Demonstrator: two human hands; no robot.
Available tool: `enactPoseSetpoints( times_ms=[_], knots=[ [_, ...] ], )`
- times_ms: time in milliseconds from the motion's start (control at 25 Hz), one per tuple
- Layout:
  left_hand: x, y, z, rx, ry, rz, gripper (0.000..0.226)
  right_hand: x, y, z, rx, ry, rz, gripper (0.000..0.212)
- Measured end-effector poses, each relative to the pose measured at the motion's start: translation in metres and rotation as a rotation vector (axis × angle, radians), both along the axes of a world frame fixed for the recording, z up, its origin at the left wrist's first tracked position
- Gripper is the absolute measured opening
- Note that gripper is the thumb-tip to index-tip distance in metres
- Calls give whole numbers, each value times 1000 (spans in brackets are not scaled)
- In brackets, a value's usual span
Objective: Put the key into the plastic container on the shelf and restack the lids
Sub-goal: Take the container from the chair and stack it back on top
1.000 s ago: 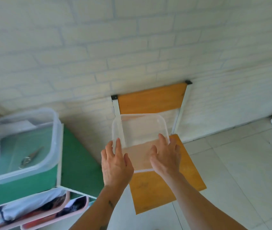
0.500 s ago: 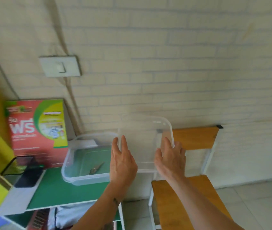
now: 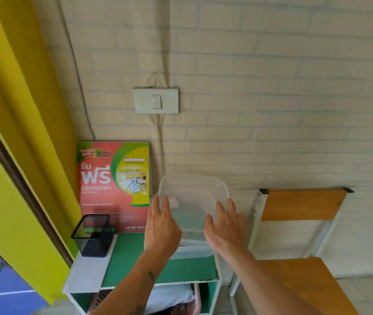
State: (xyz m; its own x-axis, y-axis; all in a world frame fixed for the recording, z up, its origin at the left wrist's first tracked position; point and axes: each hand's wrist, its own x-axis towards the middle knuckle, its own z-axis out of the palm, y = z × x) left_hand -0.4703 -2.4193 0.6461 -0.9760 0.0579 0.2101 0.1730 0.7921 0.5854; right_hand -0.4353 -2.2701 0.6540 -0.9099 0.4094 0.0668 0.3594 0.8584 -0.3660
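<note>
I hold a clear plastic lid (image 3: 192, 201) between both hands, tilted up toward the wall. My left hand (image 3: 161, 226) grips its left edge and my right hand (image 3: 225, 228) grips its right edge. Directly below the lid, the clear plastic container (image 3: 192, 252) stands on the green shelf top (image 3: 131, 258); only its near rim shows beneath my hands. The key is not visible.
A black mesh pen holder (image 3: 93, 235) stands at the shelf's left, with a red and green poster board (image 3: 115, 185) leaning on the brick wall behind. A wooden chair (image 3: 299, 235) is at the right. A light switch (image 3: 156, 101) sits above. Baskets fill the lower shelf (image 3: 169, 298).
Both hands have carried the lid from above the chair leftward and up to over the container on the shelf. The view has swung left and up.
</note>
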Motion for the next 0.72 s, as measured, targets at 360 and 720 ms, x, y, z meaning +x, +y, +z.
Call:
enactPoseSetpoints(
  times_ms=[360, 720],
  knots=[
    [-8, -15, -17, -54, -196, 13, 68, -16, -10, -16, 41, -121, 40, 50],
    [-12, -17, -21, -24, -257, 33, 72, -26, -10, -17, 60, -157, 84, 48]
  ],
)
